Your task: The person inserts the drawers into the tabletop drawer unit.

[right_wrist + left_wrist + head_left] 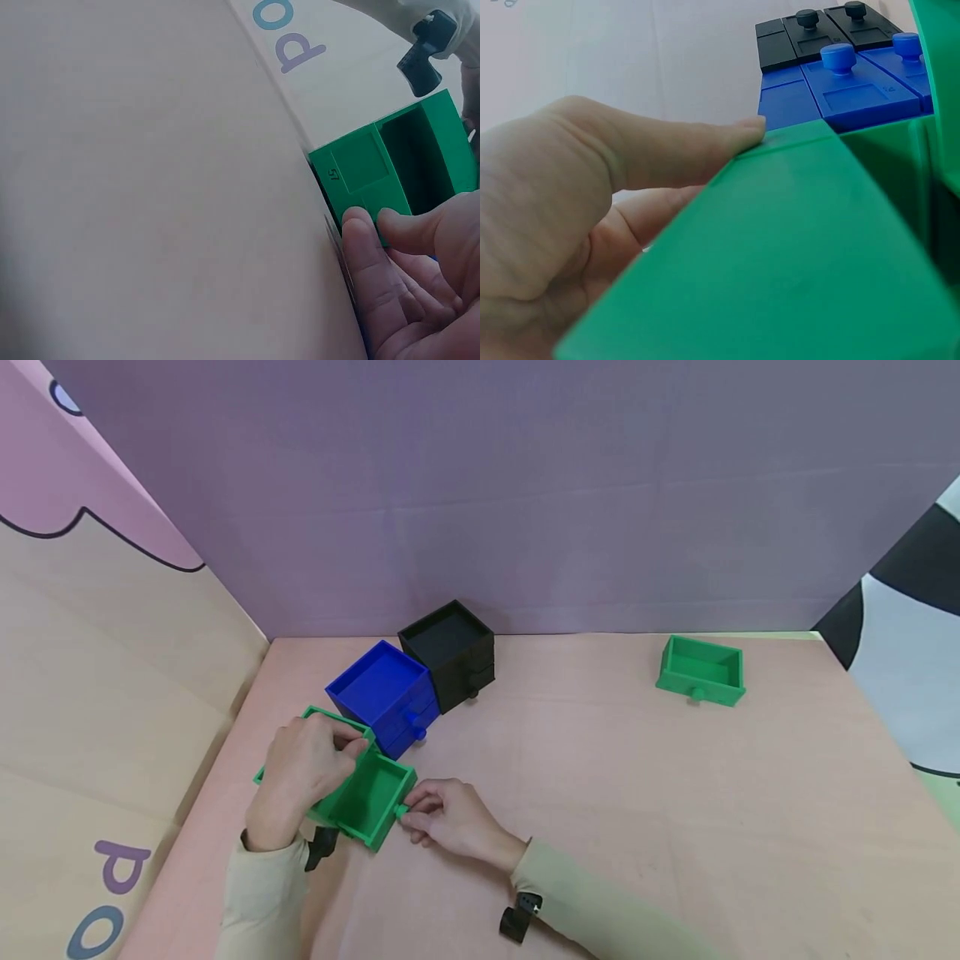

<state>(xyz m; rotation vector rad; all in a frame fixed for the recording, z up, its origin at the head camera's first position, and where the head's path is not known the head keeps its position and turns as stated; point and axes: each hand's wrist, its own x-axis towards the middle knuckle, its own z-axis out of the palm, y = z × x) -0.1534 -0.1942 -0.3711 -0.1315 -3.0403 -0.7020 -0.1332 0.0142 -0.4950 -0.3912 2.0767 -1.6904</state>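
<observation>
A green drawer (375, 789) sticks out of a small green box unit (757, 262) at the left of the table. My left hand (300, 768) grips the unit's upper edge, with the thumb along the rim in the left wrist view. The drawer's small round knob (401, 811) is pinched between the thumb and fingers of my right hand (457, 818). In the right wrist view the drawer front (360, 169) bears a small number. Part of the green unit is hidden behind my left hand.
A blue box unit (393, 702) with knobs stands right behind the green one. Touching it is a black box unit (457, 664) near the back wall. Far off to the right lies a separate green drawer (702, 672), its knob facing front. A printed cloth wall (112, 693) rises at the left.
</observation>
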